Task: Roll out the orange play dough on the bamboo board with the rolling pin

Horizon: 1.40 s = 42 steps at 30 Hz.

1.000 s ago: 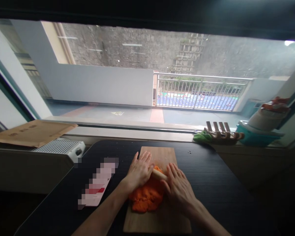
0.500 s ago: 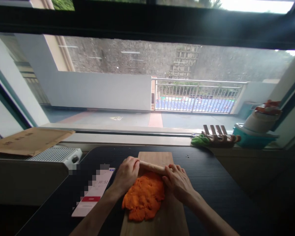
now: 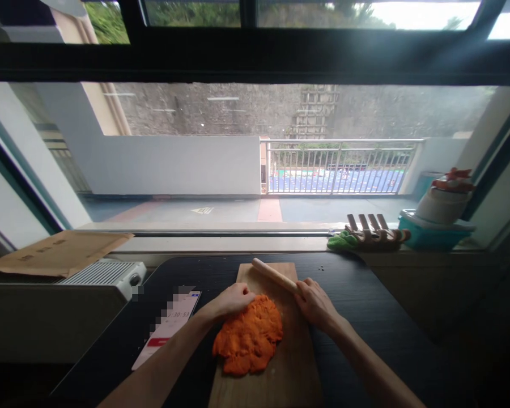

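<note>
A flattened lump of orange dough [image 3: 250,334] lies on a wooden cutting board [image 3: 280,379] on the dark table [image 3: 365,306]. My right hand [image 3: 317,303] holds one end of a thin wooden rolling pin [image 3: 274,275], which points up and to the left, lifted off the dough at the board's far end. My left hand [image 3: 232,300] rests with curled fingers against the dough's upper left edge.
A phone [image 3: 168,328] showing a timer lies left of the board. A white heater [image 3: 102,273] and a cardboard sheet [image 3: 55,252] sit at the left. On the windowsill at the right are a green cloth [image 3: 340,241], a wooden rack [image 3: 376,232] and a teal container [image 3: 433,232].
Both hands were rolling the pin across the dough. Now my left hand has let go of the pin and sits on the dough, while my right hand has lifted the pin away.
</note>
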### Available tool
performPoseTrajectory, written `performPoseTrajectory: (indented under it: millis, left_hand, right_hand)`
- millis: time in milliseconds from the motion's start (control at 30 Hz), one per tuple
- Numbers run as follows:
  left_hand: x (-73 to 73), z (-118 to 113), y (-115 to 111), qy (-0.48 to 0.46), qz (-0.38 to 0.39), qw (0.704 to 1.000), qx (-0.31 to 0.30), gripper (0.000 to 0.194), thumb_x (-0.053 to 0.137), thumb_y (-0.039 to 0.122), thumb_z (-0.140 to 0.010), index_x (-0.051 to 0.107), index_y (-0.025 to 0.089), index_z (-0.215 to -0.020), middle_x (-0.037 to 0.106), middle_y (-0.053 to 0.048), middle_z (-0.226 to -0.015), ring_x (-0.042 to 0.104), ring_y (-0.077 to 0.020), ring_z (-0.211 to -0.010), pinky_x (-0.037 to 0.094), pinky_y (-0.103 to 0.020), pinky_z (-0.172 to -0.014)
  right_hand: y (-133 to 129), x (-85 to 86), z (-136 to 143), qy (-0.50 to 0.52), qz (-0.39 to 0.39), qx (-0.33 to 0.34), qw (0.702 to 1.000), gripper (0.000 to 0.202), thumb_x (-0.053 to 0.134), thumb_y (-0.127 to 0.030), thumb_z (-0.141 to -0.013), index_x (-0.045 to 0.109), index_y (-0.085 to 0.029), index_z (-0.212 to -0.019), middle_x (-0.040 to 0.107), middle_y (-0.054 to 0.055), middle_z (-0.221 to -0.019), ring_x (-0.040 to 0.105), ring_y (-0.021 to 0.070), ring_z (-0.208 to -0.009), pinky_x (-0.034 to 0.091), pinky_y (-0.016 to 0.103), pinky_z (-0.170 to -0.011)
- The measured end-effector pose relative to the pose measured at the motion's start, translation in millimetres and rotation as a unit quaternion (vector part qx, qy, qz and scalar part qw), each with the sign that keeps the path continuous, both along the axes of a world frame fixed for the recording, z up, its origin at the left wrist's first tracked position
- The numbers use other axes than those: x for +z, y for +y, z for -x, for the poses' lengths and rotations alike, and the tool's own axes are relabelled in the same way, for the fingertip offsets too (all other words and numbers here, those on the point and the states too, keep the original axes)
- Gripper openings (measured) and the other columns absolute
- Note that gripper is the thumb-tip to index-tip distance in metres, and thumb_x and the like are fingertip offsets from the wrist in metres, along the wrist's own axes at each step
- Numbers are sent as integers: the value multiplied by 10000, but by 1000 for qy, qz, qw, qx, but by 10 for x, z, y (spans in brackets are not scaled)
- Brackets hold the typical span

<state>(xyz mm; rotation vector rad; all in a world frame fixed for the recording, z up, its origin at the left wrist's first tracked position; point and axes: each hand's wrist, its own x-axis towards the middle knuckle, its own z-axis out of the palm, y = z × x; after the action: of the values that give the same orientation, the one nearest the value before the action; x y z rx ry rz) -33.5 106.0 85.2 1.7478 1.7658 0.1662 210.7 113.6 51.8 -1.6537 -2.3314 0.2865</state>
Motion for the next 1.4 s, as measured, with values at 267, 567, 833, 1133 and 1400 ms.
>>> performPoseTrajectory:
  millis: [267, 567, 833, 1133, 1400]
  left_hand:
    - [85, -36, -19, -137, 69, 988, -35, 236, 700, 327, -751, 652, 103, -807, 647, -13, -769, 634, -186, -720, 508, -289, -628]
    - [304, 93, -171, -375, -19, 923, 78, 486, 642, 354, -696, 555, 159, -1132, 687, -83, -1068, 659, -218, -959, 516, -294, -792]
    - [-204, 113, -649, -397, -136, 873, 249, 424, 496, 326, -815, 381, 184, -1198, 678, -104, -1047, 688, -204, -890, 555, -321, -745]
    - [-278, 207, -740, -319, -123, 908, 242, 588, 569, 308, -767, 366, 129, -1290, 701, -81, -900, 690, -232, -836, 533, -329, -725]
    - [-60, 345, -867, -94, -136, 973, 162, 477, 542, 401, -810, 545, 179, -1232, 681, -14, -701, 672, -231, -692, 494, -324, -626]
  right_hand:
    - [39, 39, -26, -16, 41, 11, 999, 188, 459, -213, -854, 605, -169, -965, 604, 89, -989, 563, 199, -914, 365, 285, -761]
    - [50, 17, -60, -4, 60, 29, 998, 198, 488, -255, -839, 606, -182, -981, 614, 73, -997, 573, 185, -898, 370, 275, -763]
    - [-137, 153, 6, 28, 24, 9, 999, 210, 369, -219, -897, 560, -176, -975, 590, 62, -947, 574, 175, -839, 383, 278, -711]
    - [-437, 222, 12, 119, 21, 51, 991, 224, 389, -290, -893, 539, -209, -1037, 577, 40, -936, 564, 182, -834, 422, 310, -737]
    - [-542, 170, 9, 70, 27, 124, 989, 199, 431, -233, -884, 576, -217, -1020, 601, 43, -953, 549, 192, -887, 417, 320, -788]
